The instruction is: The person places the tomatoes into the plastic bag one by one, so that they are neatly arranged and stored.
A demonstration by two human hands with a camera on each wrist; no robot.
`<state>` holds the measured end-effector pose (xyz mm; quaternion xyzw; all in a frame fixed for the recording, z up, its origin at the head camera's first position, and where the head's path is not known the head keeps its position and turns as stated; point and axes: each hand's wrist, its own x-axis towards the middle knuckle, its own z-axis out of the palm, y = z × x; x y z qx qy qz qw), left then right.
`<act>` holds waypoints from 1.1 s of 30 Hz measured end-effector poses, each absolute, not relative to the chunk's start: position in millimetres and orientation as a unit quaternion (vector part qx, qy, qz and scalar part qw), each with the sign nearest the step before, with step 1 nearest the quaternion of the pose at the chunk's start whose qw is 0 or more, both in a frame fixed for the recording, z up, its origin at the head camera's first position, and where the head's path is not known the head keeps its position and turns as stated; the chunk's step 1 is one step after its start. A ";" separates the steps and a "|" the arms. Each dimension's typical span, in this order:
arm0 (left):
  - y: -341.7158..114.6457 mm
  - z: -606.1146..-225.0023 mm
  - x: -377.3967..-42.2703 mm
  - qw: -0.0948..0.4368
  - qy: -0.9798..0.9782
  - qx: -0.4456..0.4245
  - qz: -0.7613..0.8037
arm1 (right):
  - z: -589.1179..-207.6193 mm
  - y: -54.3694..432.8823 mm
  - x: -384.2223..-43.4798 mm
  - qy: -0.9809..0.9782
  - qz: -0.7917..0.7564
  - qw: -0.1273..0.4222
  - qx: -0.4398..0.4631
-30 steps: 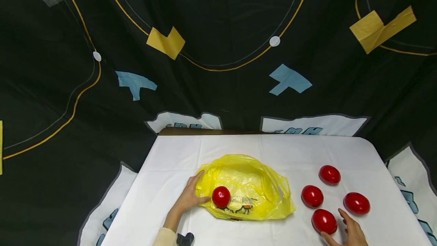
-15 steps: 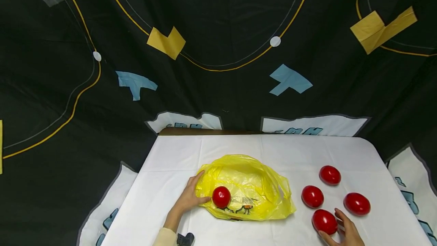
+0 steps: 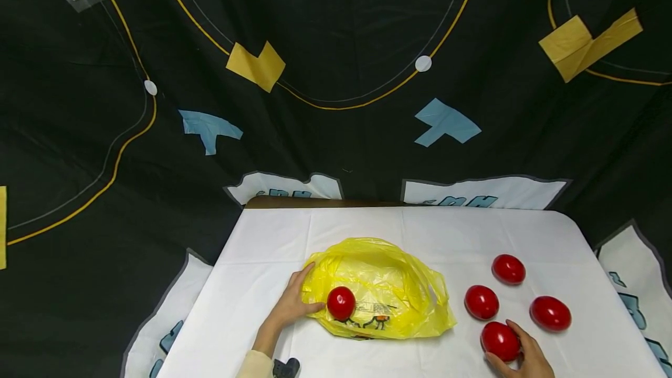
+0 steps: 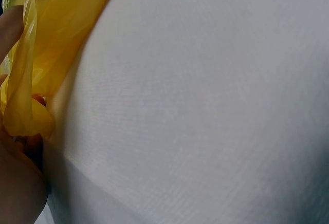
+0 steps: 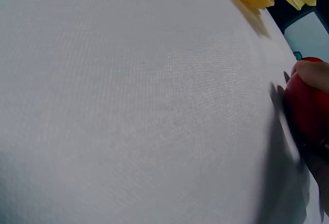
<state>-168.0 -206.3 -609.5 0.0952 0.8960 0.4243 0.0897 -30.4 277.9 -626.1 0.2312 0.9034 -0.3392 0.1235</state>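
A thin yellow plastic bag (image 3: pixel 399 284) lies spread on the white table, with printing on its front. My left hand (image 3: pixel 291 302) grips its left edge; in the left wrist view the yellow plastic (image 4: pixel 61 34) is bunched by my fingers. On the bag's left part, close to my left thumb, a glossy red ball (image 3: pixel 341 303) shows; whether it is inside or on top I cannot tell. At the table's right front, my right hand (image 3: pixel 527 354) holds another red ball (image 3: pixel 499 340) between thumb and fingers. The right wrist view shows my thumb (image 5: pixel 314 75) lying on this ball.
Behind and beside my right hand lie three more red balls: one at the back (image 3: pixel 508 269), one at the left (image 3: pixel 481 302), one at the right (image 3: pixel 550 314). A dark object (image 3: pixel 286 368) is by my left wrist. Black cloth (image 3: pixel 336 144) hangs behind the table (image 3: pixel 451 226).
My right hand has moved left and closed in on the nearest red ball, and its fingers now lie around it. My left hand and the bag have stayed put.
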 end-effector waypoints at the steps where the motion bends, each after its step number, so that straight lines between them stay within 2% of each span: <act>1: -206.3 -609.7 -168.1 0.090 0.897 0.096 0.423 | -625.7 277.4 -30.7 0.903 -0.338 0.125 0.236; 23: -206.0 -609.9 -167.1 0.087 0.899 0.096 0.418 | -647.3 295.0 -33.0 0.882 -0.353 0.161 0.266; 28: -206.1 -610.8 -167.1 0.083 0.902 0.095 0.413 | -621.9 291.3 -28.7 0.875 -0.372 0.175 0.257; 33: -205.5 -611.3 -166.0 0.081 0.902 0.093 0.414 | -581.4 278.5 -24.9 0.873 -0.387 0.156 0.252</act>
